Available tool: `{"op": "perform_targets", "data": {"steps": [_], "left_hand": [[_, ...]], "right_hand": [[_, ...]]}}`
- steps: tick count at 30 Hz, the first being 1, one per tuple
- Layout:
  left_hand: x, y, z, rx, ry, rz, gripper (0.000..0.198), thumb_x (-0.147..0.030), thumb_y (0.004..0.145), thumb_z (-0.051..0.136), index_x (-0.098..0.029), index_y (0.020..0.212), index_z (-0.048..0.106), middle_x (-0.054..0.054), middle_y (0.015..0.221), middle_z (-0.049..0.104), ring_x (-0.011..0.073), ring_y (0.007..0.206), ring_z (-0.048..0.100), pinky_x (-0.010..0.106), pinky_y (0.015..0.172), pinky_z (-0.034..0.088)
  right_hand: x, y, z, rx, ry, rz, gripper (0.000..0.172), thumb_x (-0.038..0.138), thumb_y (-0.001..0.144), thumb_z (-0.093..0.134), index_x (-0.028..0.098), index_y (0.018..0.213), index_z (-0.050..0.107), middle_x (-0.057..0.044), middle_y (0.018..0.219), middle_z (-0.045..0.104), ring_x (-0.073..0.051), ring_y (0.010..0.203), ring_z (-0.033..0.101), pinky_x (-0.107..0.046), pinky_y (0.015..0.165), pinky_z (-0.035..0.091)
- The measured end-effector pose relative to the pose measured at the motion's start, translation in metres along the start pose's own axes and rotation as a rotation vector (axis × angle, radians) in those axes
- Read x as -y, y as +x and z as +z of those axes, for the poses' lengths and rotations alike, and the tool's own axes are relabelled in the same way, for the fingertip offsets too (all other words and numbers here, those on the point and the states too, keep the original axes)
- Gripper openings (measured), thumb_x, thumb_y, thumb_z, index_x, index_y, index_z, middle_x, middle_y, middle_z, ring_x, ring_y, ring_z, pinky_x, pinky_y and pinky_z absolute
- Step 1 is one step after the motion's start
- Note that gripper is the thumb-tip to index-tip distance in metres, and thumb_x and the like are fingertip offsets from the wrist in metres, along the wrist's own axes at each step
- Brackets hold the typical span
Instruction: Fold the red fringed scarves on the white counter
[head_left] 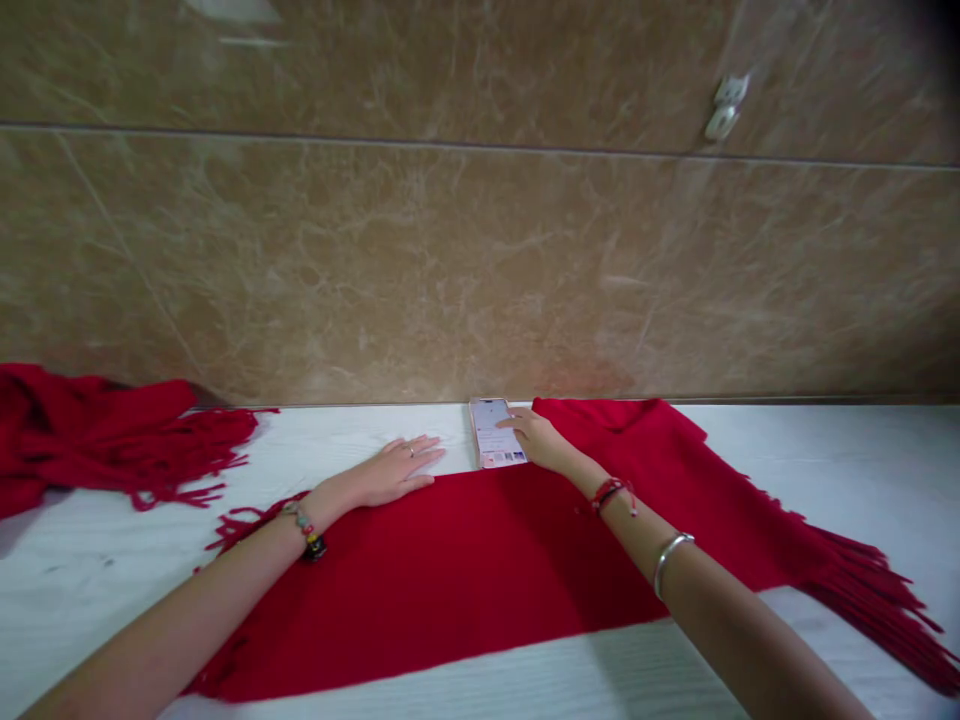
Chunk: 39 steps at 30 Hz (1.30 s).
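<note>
A red fringed scarf [450, 570] lies spread across the white wood-grain table, its right part angled back toward the wall and its fringe trailing to the lower right. My left hand [394, 470] rests flat at the scarf's far edge, fingers stretched out over the table, a ring on one finger. Beyond that edge lies a phone [487, 440] with its screen lit, showing text and small pictures too fine to read. My right hand [534, 437] reaches over the scarf with a finger on the phone's screen; it grips nothing.
Another red fringed scarf [112, 430] is bunched at the left of the white table [82, 590]. A brown marbled tile wall [375, 270] rises along the table's far side. A small white fitting [726, 105] is fixed on the wall at upper right.
</note>
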<state>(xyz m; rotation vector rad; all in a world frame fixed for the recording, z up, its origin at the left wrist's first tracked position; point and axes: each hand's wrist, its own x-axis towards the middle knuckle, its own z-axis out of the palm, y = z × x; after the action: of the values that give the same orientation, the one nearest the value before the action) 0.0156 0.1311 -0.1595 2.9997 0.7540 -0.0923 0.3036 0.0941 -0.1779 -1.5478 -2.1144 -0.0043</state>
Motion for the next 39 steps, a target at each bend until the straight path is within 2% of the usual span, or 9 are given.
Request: {"op": "perform_targets", "data": {"steps": [5, 12, 18, 21, 25, 29, 31, 35, 39], "left_hand": [[0.005, 0.000, 0.008, -0.027, -0.047, -0.005, 0.050, -0.051, 0.090, 0.019, -0.029, 0.135, 0.022, 0.002, 0.144, 0.019, 0.0164, 0.131, 0.016, 0.036, 0.105, 0.011], [0.001, 0.000, 0.007, -0.037, -0.036, -0.002, 0.051, -0.051, 0.090, 0.019, -0.027, 0.135, 0.024, 0.003, 0.144, 0.020, 0.0167, 0.131, 0.017, 0.036, 0.105, 0.012], [0.001, 0.000, 0.007, -0.042, -0.053, -0.008, 0.051, -0.051, 0.090, 0.020, -0.027, 0.135, 0.025, 0.004, 0.144, 0.020, 0.0175, 0.131, 0.017, 0.037, 0.105, 0.013], [0.001, 0.000, 0.008, -0.047, -0.064, -0.006, 0.051, -0.051, 0.090, 0.020, -0.028, 0.135, 0.025, 0.003, 0.144, 0.020, 0.0179, 0.131, 0.018, 0.037, 0.105, 0.013], [0.002, -0.001, 0.010, -0.053, -0.060, -0.008, 0.049, -0.050, 0.090, 0.021, -0.029, 0.135, 0.025, 0.003, 0.144, 0.021, 0.0179, 0.131, 0.019, 0.037, 0.105, 0.014], [0.001, 0.001, 0.006, -0.040, -0.029, -0.004, 0.050, -0.048, 0.090, 0.025, -0.025, 0.134, 0.028, 0.005, 0.143, 0.022, 0.0184, 0.130, 0.021, 0.036, 0.104, 0.016], [-0.001, 0.002, 0.001, -0.033, -0.002, 0.010, 0.048, -0.046, 0.090, 0.029, -0.023, 0.132, 0.033, 0.006, 0.142, 0.026, 0.0188, 0.129, 0.023, 0.034, 0.104, 0.018], [-0.016, 0.002, -0.010, -0.032, 0.021, 0.054, 0.042, -0.038, 0.089, 0.035, -0.022, 0.127, 0.041, 0.007, 0.135, 0.039, 0.0181, 0.124, 0.033, 0.029, 0.101, 0.023], [-0.031, -0.006, -0.007, -0.042, 0.012, 0.078, 0.048, -0.042, 0.088, 0.035, -0.023, 0.132, 0.033, 0.007, 0.139, 0.032, 0.0196, 0.127, 0.028, 0.031, 0.102, 0.022]], "right_hand": [[0.008, -0.004, -0.002, 0.057, 0.041, -0.089, 0.042, -0.002, 0.074, 0.036, 0.016, 0.099, 0.065, -0.014, 0.123, 0.048, -0.021, 0.116, 0.044, -0.034, 0.091, 0.041], [0.009, -0.005, 0.005, 0.120, -0.003, -0.055, 0.047, -0.003, 0.072, 0.039, 0.019, 0.106, 0.063, -0.012, 0.130, 0.041, -0.022, 0.118, 0.041, -0.034, 0.093, 0.039], [0.011, -0.003, 0.008, 0.121, -0.009, -0.104, 0.049, -0.005, 0.070, 0.038, 0.018, 0.105, 0.063, -0.012, 0.128, 0.043, -0.021, 0.120, 0.039, -0.034, 0.097, 0.035], [0.013, -0.002, 0.003, 0.085, -0.002, -0.099, 0.053, -0.005, 0.069, 0.037, 0.017, 0.111, 0.059, -0.014, 0.130, 0.040, -0.022, 0.120, 0.039, -0.035, 0.095, 0.038], [0.019, -0.005, -0.009, 0.031, 0.014, -0.073, 0.054, -0.004, 0.070, 0.035, 0.020, 0.113, 0.057, -0.009, 0.127, 0.045, -0.019, 0.117, 0.042, -0.035, 0.095, 0.039], [0.036, -0.023, -0.023, -0.015, 0.040, -0.050, 0.045, 0.000, 0.075, 0.035, 0.017, 0.109, 0.059, -0.011, 0.123, 0.049, -0.020, 0.116, 0.043, -0.036, 0.096, 0.038], [0.048, -0.035, -0.030, 0.003, 0.026, -0.022, 0.041, 0.004, 0.077, 0.036, 0.014, 0.110, 0.058, -0.014, 0.122, 0.049, -0.021, 0.116, 0.044, -0.038, 0.098, 0.037], [0.081, -0.062, -0.036, 0.096, 0.009, 0.013, 0.036, 0.014, 0.081, 0.042, 0.013, 0.116, 0.054, -0.015, 0.121, 0.051, -0.023, 0.115, 0.045, -0.041, 0.099, 0.035], [0.114, -0.091, -0.029, 0.267, 0.036, -0.056, 0.048, 0.033, 0.084, 0.045, 0.019, 0.129, 0.040, -0.013, 0.134, 0.040, -0.026, 0.124, 0.034, -0.045, 0.101, 0.031]]}}
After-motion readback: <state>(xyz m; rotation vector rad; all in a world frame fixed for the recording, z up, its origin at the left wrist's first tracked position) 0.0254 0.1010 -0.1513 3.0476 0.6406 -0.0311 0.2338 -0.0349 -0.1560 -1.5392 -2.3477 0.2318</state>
